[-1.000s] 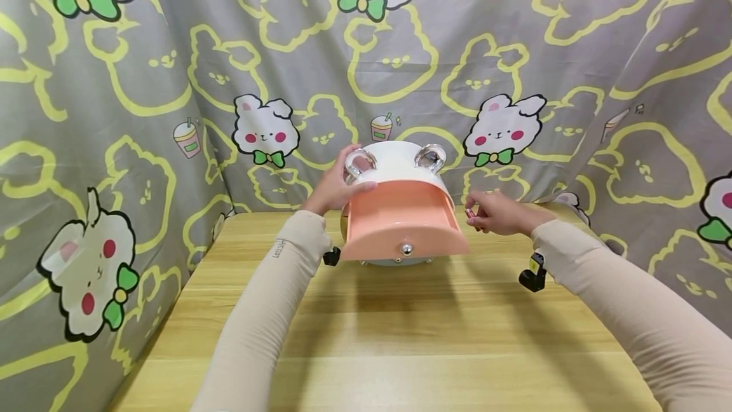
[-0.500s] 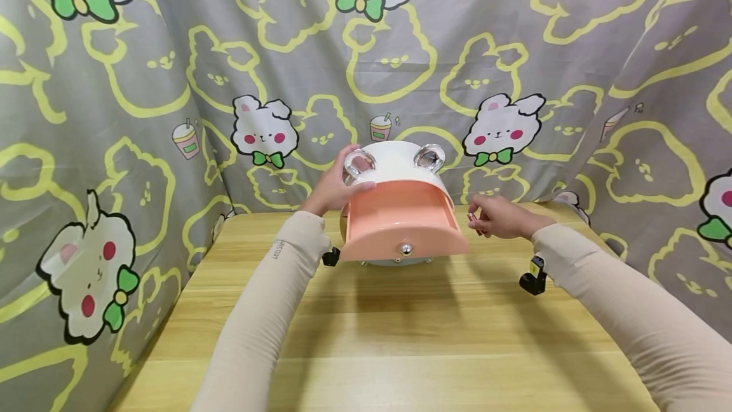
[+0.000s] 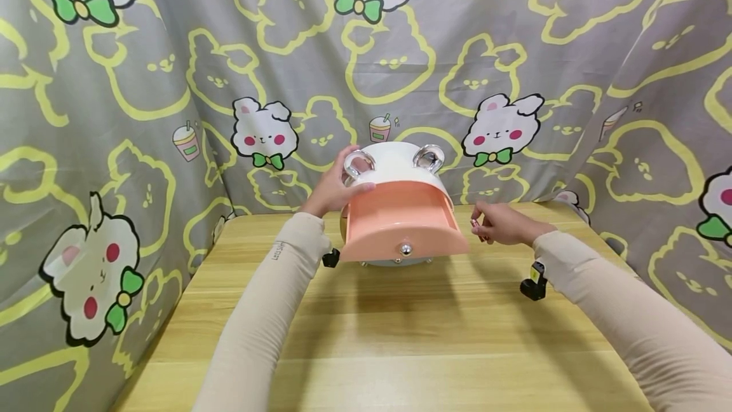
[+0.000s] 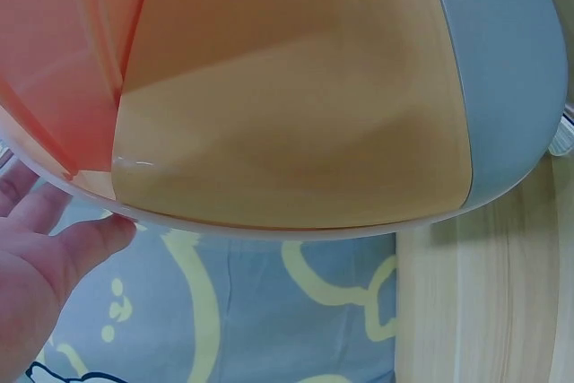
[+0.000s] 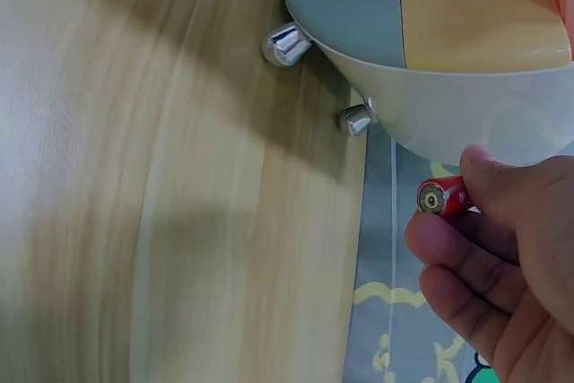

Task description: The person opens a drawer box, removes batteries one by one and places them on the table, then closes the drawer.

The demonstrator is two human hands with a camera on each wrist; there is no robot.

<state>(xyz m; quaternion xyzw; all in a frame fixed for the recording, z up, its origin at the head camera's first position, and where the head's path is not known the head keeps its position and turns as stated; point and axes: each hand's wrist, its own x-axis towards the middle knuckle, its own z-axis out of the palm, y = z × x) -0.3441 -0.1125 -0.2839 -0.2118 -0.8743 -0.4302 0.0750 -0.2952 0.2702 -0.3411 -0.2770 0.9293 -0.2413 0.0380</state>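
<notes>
1. Look first at the printed curtain (image 3: 394, 107): it hangs behind your work and along both sides, probably as a plain screen for the scene.
2. Your wood-grain bench (image 3: 372, 348) carries everything, and the cabinet sits towards its far edge, which seems to give your forearms room to come in from either side.
3. The white cabinet (image 3: 394, 163) stands upright on silver feet (image 5: 285, 45), facing you, presumably so its fronts are easy to reach. Its yellow panel (image 4: 296, 114) and blue-grey panel (image 4: 511, 69) sit flush.
4. Above those, the coral drawer (image 3: 431, 240) juts out towards you, its silver knob (image 3: 405, 249) in front. Out this far, it likely pulls the weight forward.
5. That may be why your left hand (image 3: 334, 191) grips the cabinet's upper left shoulder, beside the silver ear (image 3: 359, 165), thumb over the top's front edge: a brace against tipping or sliding.
6. Your right hand (image 3: 503, 222) is narrowed to a pinch beside the drawer's right end, apart from it in the head view.
7. Between thumb and fingers there you hold the red battery (image 5: 444, 196), one metal end facing the wrist camera; a fingertip pinch suits something so small and leaves that end exposed.
</notes>
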